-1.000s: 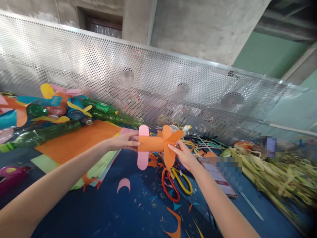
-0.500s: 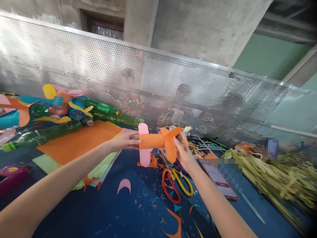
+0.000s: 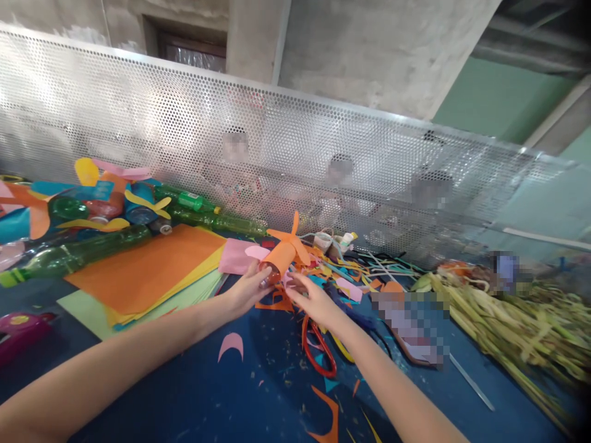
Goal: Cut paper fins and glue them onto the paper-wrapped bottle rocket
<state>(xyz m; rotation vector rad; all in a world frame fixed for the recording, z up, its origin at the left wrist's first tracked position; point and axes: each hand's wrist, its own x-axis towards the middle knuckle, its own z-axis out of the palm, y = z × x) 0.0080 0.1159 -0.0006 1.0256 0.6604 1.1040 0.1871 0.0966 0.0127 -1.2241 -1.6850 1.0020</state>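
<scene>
A toy plane [image 3: 281,255], built from a bottle wrapped in orange paper, tilts up over the table with its orange paper propeller pointing away from me. The bottle's reddish clear base faces me. My left hand [image 3: 247,289] is closed around the base on the left side, just below one pink paper wing. My right hand [image 3: 316,301] has its fingertips curled against the other pink wing on the right, which they partly hide. Under my right wrist lie scissors with red handles [image 3: 318,351] and a yellow-handled pair, partly covered by my arm.
Green plastic bottles [image 3: 92,249] and other paper-covered bottle toys lie at the left. Beside them is a stack of coloured paper [image 3: 152,264]. Paper scraps litter the blue table [image 3: 184,400]. A phone [image 3: 410,332] and dried husks [image 3: 508,326] are at the right, before a perforated metal panel [image 3: 295,154].
The toy plane has turned from lying sideways to pointing its propeller away. My right hand has moved from the propeller end to the wing; my left hand stays at the base.
</scene>
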